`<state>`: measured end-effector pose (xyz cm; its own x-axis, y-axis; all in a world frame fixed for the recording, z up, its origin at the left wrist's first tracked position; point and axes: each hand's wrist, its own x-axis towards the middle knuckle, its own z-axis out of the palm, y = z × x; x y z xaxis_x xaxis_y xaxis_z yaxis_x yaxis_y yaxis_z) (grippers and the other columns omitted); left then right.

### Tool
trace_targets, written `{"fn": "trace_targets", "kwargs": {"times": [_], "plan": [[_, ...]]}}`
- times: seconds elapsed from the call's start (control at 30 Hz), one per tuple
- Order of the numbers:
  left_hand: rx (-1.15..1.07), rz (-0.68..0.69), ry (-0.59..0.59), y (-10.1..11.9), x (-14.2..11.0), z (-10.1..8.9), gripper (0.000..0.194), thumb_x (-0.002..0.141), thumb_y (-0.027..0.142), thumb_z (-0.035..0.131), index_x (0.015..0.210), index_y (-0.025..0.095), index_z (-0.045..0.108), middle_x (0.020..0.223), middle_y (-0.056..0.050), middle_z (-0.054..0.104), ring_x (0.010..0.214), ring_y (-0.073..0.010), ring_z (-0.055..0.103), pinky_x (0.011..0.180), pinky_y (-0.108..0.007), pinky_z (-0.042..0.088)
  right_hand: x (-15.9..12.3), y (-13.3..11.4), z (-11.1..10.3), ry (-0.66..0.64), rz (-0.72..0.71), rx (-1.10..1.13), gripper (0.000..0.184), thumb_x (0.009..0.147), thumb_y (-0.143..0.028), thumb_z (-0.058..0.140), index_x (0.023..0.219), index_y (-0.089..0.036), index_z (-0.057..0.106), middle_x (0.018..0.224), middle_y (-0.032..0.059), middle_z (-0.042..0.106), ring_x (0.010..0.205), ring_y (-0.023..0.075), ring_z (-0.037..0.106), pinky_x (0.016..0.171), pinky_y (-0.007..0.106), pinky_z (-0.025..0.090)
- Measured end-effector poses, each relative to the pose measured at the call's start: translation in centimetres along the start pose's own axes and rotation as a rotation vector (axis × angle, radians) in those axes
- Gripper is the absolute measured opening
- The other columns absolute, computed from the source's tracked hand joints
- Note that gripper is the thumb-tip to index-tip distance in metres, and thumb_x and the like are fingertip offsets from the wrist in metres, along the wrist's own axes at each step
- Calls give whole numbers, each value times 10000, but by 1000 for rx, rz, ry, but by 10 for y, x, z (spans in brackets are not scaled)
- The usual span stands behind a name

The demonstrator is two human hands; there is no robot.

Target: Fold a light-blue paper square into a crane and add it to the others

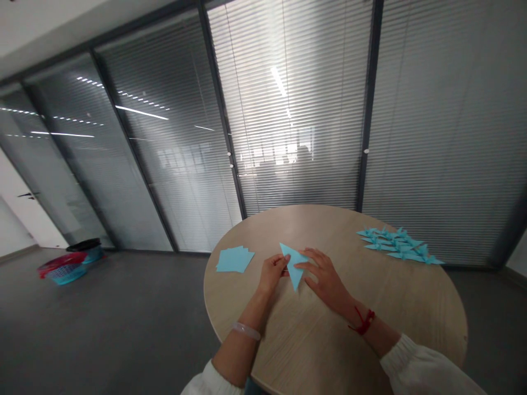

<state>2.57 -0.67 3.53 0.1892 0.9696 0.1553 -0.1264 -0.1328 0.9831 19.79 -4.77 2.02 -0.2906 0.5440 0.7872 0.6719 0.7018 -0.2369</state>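
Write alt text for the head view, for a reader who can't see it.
Two bare hands handle a folded blue paper triangle over a round wooden table. Flat blue sheets overlap on its left; folded blue paper figures cluster on its right, with blinds behind.

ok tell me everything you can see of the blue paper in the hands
The paper is light blue, plain and thin-looking, folded into a pointed, roughly triangular shape with one tip toward the person. The left hand pinches it, thumb on top; fingers of the right hand touch its right side. It's over the table; its underside is hidden.
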Motion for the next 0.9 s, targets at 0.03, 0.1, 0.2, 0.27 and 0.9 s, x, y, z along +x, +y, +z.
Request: {"fn": "trace_targets", "kwargs": {"times": [0.03,0.1,0.2,0.27,0.9], "plan": [[4,-4,-9,0,0,0,428,605,557,714,693,140,680,646,-32,649,553,-131,566,564,-240,471,0,0,1,-7,-15,-13,262,809,-188,553,1030,-280,658,1265,46,561,1224,238,444,1047,479,321],[11,-9,-30,-1,0,0,422,598,548,723,685,137,683,630,-28,641,544,-128,562,560,-240,475,0,1,2,-4,-14,-2,176,820,-219,576,948,-286,677,1190,32,609,1171,227,491,1046,480,318],[5,-11,-97,-4,1,0,410,602,521,732,733,134,698,676,-39,658,578,-144,584,592,-270,504,0,4,4,32,27,63,110,843,-250,574,880,-270,676,1077,34,653,1081,213,542,1005,458,364],[7,-3,-147,-6,1,0,401,608,491,737,781,131,706,744,-57,676,642,-166,610,618,-288,520,0,6,4,54,80,108,99,854,-275,571,861,-248,666,1013,50,660,1023,214,558,944,432,414],[211,91,-349,-10,-2,5,472,729,563,607,834,114,708,749,-41,613,688,-166,568,649,-285,516,-2,15,9,92,317,97,164,855,-334,543,755,-221,609,797,63,615,812,221,563,757,378,469]]}}
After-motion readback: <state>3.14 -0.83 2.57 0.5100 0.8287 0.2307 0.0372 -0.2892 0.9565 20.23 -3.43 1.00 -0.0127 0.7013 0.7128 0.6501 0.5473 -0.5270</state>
